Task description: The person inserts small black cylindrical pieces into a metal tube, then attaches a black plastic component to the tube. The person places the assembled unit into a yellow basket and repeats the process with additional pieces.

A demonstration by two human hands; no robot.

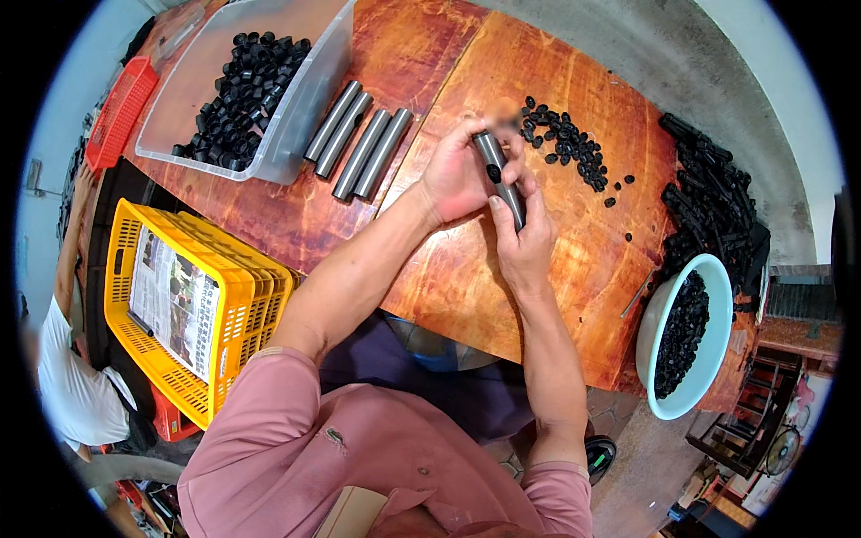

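A dark grey metal tube [509,199] with a black oval spot on its side is held in both hands above the wooden table [466,278]. My left hand [456,175] is closed around its upper end, thumb at the tip. Lower down, my right hand [525,235] grips the same tube, with the thumb along its near side. Several similar tubes [359,148] lie side by side to the left of my hands. Small black oval pieces [569,148] are scattered on the table beyond my right hand.
A clear plastic bin [300,125] of short black caps [256,85] stands at the far left. Stacked yellow crates [224,332], newspaper-lined, are left of me. At right are a heap of black parts [713,197] and a pale blue bowl [713,359]. Another person [85,386] is at far left.
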